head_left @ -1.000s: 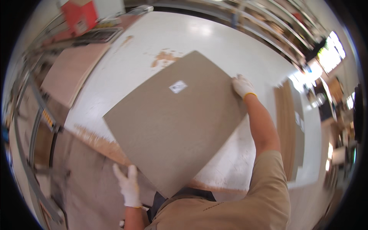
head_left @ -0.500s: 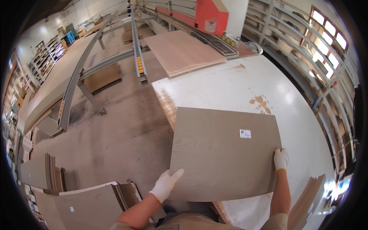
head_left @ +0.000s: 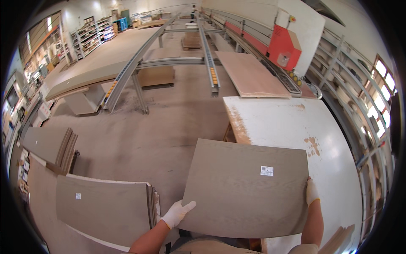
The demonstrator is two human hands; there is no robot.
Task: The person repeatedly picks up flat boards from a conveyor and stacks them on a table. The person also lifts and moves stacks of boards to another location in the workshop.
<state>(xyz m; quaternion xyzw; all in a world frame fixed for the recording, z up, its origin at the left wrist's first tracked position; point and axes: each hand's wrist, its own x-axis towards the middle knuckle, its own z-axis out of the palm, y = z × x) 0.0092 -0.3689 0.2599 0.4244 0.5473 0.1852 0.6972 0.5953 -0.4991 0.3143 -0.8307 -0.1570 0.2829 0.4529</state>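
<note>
A flat grey-brown wood-grain panel (head_left: 241, 194) with a small white label (head_left: 267, 170) is held in front of me by its two side edges. My left hand (head_left: 177, 213), in a white glove, grips the left edge with the thumb on top; its other fingers are hidden beneath. On the right edge, my right hand (head_left: 312, 192), gloved too, is closed round the side. The panel overlaps a white worktable (head_left: 279, 120) with worn brown patches, its left part reaching out past the table's edge over the floor.
To my left stands a stack of grey-brown panels (head_left: 101, 207), with another panel stack (head_left: 48, 146) beyond it. Pinkish boards (head_left: 251, 75) lie at the table's far end beside a red machine housing (head_left: 284, 46). Roller rails (head_left: 207, 59) run ahead; metal shelving (head_left: 338, 63) lines the right.
My view has swung left, so the table and machine appear farther right. The panel, still in both hands, has shifted left off the table and nearer the stack at my left.
</note>
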